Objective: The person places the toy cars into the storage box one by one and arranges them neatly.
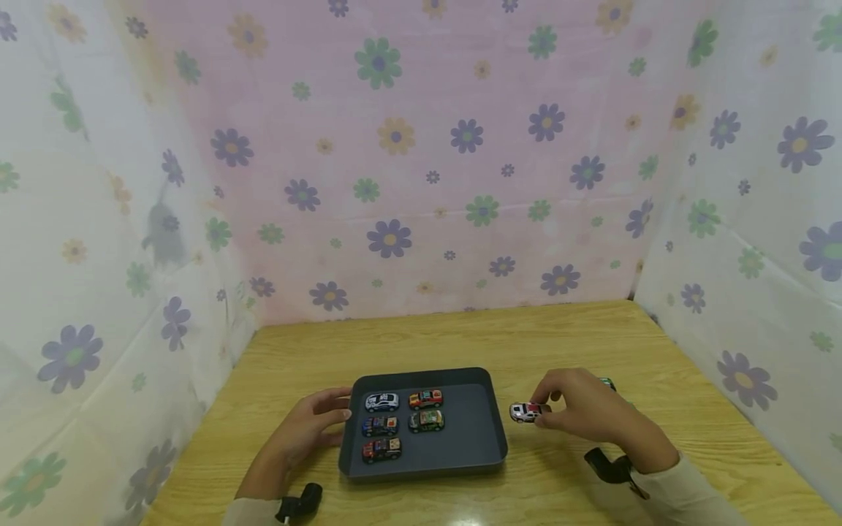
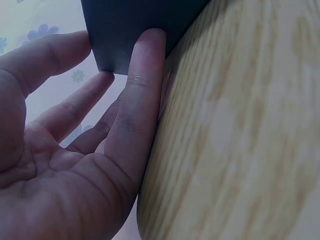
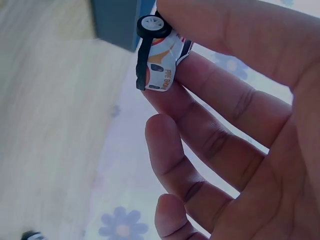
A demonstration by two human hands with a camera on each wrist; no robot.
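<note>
1. Step in hand: this looks like loading toy cars into a tray one by one. The small white toy car with red and orange markings point(image 1: 525, 413) is just outside the tray's right edge, over the table, and seems to be off the surface.
2. Right hand point(image 1: 579, 405): thumb and fingers pinch that white car; the ring and little fingers curl loosely beneath (the right wrist view shows this best).
3. Left hand point(image 1: 305, 427): not gripping; its thumb and fingertips rest against the outside of the tray's left wall, perhaps to steady it. The two hands are well apart, the tray between them.
4. Next move, as I judge it: lift the white car over the right wall, then lower it wheels down beside the others.
5. Container: the dark grey, shallow rectangular tray point(image 1: 470, 431) stands on the wood-grain table point(image 1: 408, 340). Five cars are inside. Along its left edge, far corner to near: white-and-black point(image 1: 382, 402), blue point(image 1: 379, 426), red point(image 1: 381, 449). Beside them: red-and-yellow point(image 1: 425, 398), then green point(image 1: 426, 421).
6. Beyond the right hand, a green object point(image 1: 607, 382) is mostly hidden (possibly another car).
</note>
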